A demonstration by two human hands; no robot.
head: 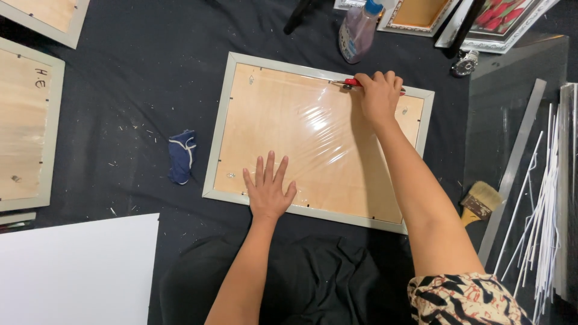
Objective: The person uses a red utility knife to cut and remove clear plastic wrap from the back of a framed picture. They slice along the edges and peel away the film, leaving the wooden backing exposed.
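- Picture frame [318, 139]: lies face down on the black-covered counter [132, 78], wooden backing up, clear film stretched across the middle.
- Left hand [268, 189]: laid flat, fingers spread, palm pressing the backing at the frame's near edge. Grip wide, holding nothing.
- Right hand [379, 93]: at the frame's far edge, grip closed around a red-handled tool [351, 83] whose metal tip lies against the frame's inner rim.
- Surroundings: blue cloth [181, 156] left of the frame; spray bottle [359, 30] just beyond it; paintbrush [479, 201] to the right; white board [75, 271] near left.
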